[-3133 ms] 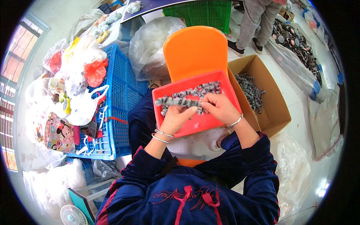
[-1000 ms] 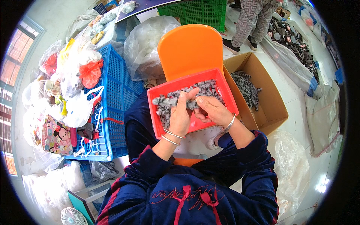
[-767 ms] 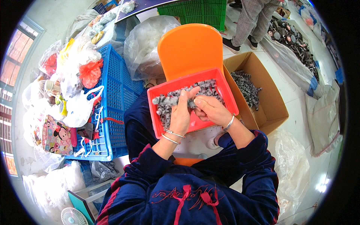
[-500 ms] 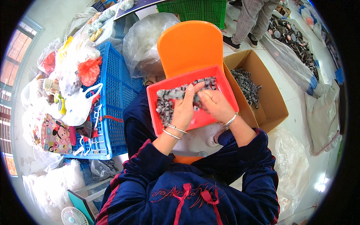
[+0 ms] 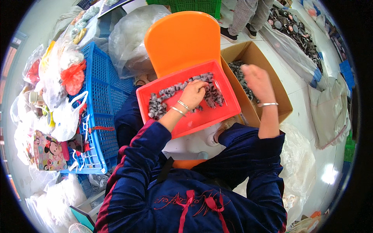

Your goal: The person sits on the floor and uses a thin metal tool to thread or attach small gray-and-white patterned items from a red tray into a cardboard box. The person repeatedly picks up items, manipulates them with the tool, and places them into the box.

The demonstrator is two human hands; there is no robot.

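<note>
A red plastic tray [image 5: 186,126] holds small fuzzy grey-and-black plush pieces [image 5: 157,106]. Inside it, my left hand [image 5: 193,94] has its fingers curled together on one of these pieces near the middle of the pile. My right hand [image 5: 258,82] is raised over the cardboard box [image 5: 278,91] to the right of the tray, and motion smears its fingers. More plush pieces [image 5: 237,72] of the same kind lie in that box, partly hidden behind the hand.
The tray rests on an orange chair [image 5: 182,42]. At the left stands a blue plastic crate [image 5: 110,75], with plastic bags [image 5: 64,73] piled beside it. A clear bag [image 5: 134,40] sits behind. Someone in checked trousers [image 5: 244,15] stands at the far right, near heaped dark plush items [image 5: 295,33].
My right hand has left the tray and swung right over the cardboard box. My left hand has lowered onto the plush pieces. The whole view has shifted slightly.
</note>
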